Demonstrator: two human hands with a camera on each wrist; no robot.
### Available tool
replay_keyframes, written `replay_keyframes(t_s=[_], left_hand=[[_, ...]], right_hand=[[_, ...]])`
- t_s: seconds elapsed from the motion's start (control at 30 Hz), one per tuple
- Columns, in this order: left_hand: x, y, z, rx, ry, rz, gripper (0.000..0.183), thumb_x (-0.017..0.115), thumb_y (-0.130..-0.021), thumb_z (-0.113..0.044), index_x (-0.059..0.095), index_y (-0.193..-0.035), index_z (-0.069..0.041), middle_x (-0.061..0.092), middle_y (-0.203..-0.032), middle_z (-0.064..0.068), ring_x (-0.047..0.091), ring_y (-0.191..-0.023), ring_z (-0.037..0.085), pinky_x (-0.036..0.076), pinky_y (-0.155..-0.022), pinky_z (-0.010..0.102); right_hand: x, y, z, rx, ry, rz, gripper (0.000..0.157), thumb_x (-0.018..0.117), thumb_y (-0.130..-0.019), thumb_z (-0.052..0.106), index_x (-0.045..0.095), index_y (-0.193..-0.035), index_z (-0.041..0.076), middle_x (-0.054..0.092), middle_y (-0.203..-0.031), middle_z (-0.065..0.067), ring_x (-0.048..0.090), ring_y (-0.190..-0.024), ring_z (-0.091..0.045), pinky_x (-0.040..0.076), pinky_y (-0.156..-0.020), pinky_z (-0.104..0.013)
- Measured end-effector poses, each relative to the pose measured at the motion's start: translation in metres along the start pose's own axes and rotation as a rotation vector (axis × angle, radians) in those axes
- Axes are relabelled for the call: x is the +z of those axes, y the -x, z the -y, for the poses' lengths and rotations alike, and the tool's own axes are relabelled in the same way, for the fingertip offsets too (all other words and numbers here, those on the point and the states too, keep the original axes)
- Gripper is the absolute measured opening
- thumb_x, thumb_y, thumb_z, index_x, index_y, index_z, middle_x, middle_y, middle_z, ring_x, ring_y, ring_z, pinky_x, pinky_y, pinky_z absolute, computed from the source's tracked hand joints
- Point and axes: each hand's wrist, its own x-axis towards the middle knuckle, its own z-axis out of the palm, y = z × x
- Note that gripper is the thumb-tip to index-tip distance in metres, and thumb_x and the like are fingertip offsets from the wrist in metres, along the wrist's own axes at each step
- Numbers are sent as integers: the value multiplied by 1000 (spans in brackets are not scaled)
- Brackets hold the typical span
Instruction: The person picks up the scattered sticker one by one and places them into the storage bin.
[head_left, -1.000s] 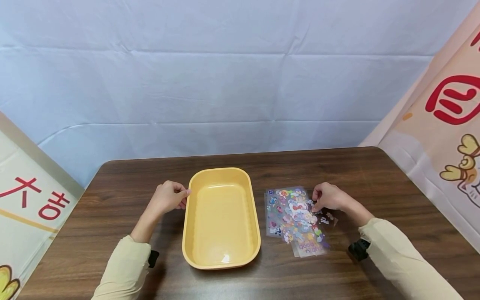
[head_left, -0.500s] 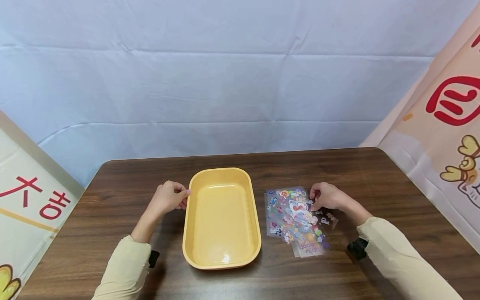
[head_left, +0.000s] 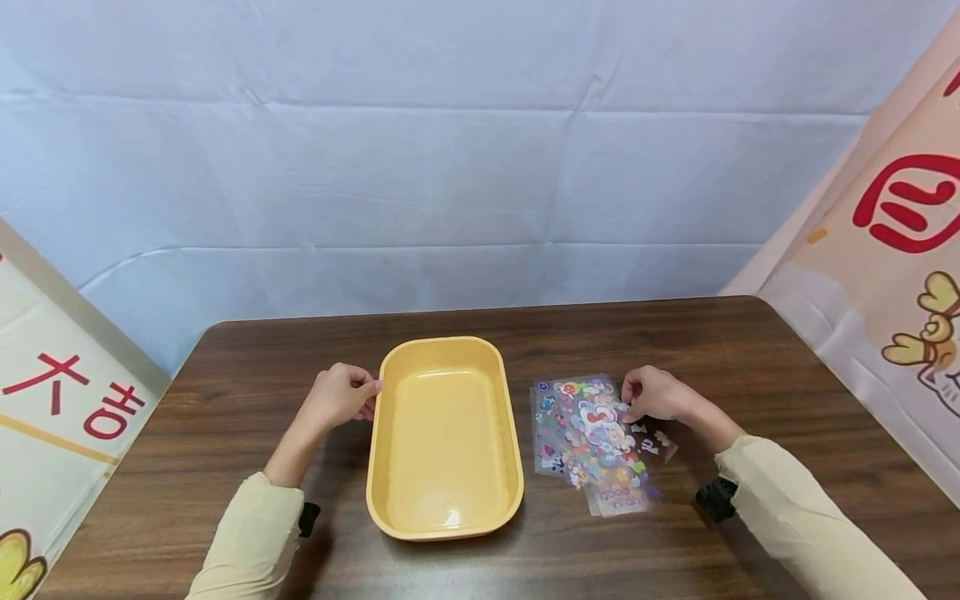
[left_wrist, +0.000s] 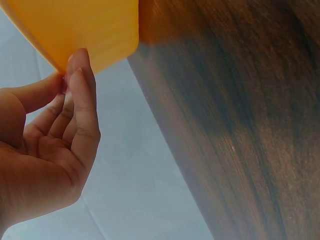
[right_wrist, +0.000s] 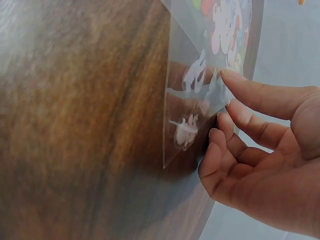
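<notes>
A deep yellow plastic tray [head_left: 450,450] with rounded corners stands on the table with nothing in it. My left hand [head_left: 339,397] pinches its left rim between thumb and fingers; the left wrist view shows the thumb on one side of the tray wall [left_wrist: 107,35] and fingertips on the other. To the right of the tray lie several overlapping clear sticker sheets [head_left: 581,433] with colourful cartoon prints. My right hand [head_left: 658,394] pinches their right edge. In the right wrist view, the thumb lies on top of a clear sheet [right_wrist: 175,107], the other fingers curled at its edge.
The dark wood-grain table [head_left: 675,342] has rounded far corners. Behind it hangs a pale blue-white cloth [head_left: 420,167]. Printed banners stand at the left [head_left: 67,400] and right [head_left: 885,275] sides.
My right hand has shifted very slightly left at the edge of the sticker sheets. The left hand and the tray stay in place.
</notes>
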Motion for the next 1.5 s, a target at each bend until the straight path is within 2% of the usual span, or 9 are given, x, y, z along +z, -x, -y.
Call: replay_keyframes(t_s=[0.3,0.73,1.03,1.5], left_hand=[[1,0,2,-6,0,2,22,57,-91,-14,67,-82,3,61,-63,6,63,-61,20,54,-61,36],[1,-1,3,-12,10,2,22,57,-91,-14,67,-82,3,61,-64,7,63,-60,19,54,-61,35],[0,-1,2,-4,13,13,23,56,-92,-14,67,-82,3,62,-64,6,63,-60,18,54,-60,35],[0,-3,2,-1,4,16,23,56,-92,-14,67,-79,1,61,-61,5,63,-58,16,54,-61,36]], right_hand=[[1,0,0,-8,0,6,21,72,-71,-4,52,-73,-1,46,-61,-4,41,-52,-14,37,-50,-28],[2,-1,1,-10,-18,2,21,70,-70,-10,50,-73,-2,44,-58,-2,42,-50,-12,37,-47,-27],[0,-1,0,4,-63,31,13,63,-75,-12,53,-74,-3,51,-59,-5,51,-50,-15,47,-48,-33],[-8,4,-1,-8,-84,64,10,60,-81,-6,55,-74,-3,51,-62,-6,55,-53,-19,50,-50,-35]])
